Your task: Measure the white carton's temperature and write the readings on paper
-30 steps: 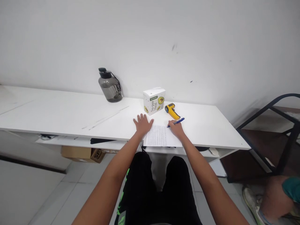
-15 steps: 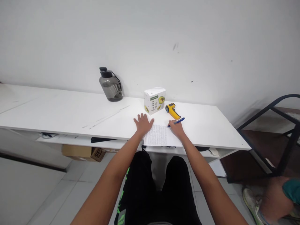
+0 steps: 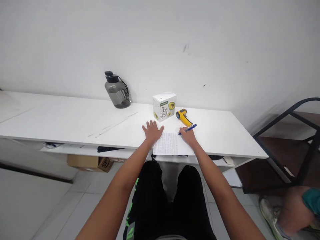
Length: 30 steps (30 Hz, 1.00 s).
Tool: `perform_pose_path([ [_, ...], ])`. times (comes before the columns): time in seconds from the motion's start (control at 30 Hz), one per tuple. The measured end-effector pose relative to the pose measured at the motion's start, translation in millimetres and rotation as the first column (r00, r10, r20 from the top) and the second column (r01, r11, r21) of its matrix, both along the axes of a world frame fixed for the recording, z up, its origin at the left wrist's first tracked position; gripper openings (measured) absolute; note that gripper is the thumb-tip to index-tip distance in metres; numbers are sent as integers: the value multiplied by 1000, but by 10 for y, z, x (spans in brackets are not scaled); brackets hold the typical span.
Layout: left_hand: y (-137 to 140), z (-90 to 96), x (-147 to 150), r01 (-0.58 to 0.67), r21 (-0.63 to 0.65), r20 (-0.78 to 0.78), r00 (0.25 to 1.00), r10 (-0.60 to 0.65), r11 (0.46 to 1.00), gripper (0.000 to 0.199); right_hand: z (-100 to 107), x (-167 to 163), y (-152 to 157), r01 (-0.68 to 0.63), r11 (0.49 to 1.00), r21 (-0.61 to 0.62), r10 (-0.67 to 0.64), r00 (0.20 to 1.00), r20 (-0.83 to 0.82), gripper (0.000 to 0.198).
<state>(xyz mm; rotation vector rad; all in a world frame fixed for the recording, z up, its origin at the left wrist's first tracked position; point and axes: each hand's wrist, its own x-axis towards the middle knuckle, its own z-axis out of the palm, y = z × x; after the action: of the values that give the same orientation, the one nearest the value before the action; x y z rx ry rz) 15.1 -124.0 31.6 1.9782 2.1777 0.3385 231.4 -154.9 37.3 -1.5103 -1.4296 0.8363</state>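
White desk point(image 3: 220, 133): left hand point(image 3: 152, 132) lies spread, right hand point(image 3: 188, 135) pinches pen point(image 3: 192, 127), slanted, tip leftward.

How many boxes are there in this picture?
2. A white box stands on the table, beyond the written sheet. A brown cardboard box is below the table's lower shelf, toward the left. More may be hidden under there.
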Motion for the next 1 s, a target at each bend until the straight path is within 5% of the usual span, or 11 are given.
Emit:
perform_pose_path([
  [0.5,10,-14,-6,-8,39,62,998,5,999,84,-20,-4,17,-9,1000,-15,8,998,-63,29],
  [0.67,16,-17,-10,-7,32,63,998,5,999,85,-26,70,110,26,999,-30,-33,967,-253,30],
  [0.77,18,-10,1,-24,32,55,998,22,999,85,22,191,221,-75,995,-72,49,950,-309,39],
  [0.87,19,-8,11,-36,32,44,998,35,999,83,95,242,328,-139,990,14,139,989,-52,36],
  [1.0,40,-8,0,-64,68,91,994,58,996,74,132,40,403,-138,962,236,78,966,248,24],
])
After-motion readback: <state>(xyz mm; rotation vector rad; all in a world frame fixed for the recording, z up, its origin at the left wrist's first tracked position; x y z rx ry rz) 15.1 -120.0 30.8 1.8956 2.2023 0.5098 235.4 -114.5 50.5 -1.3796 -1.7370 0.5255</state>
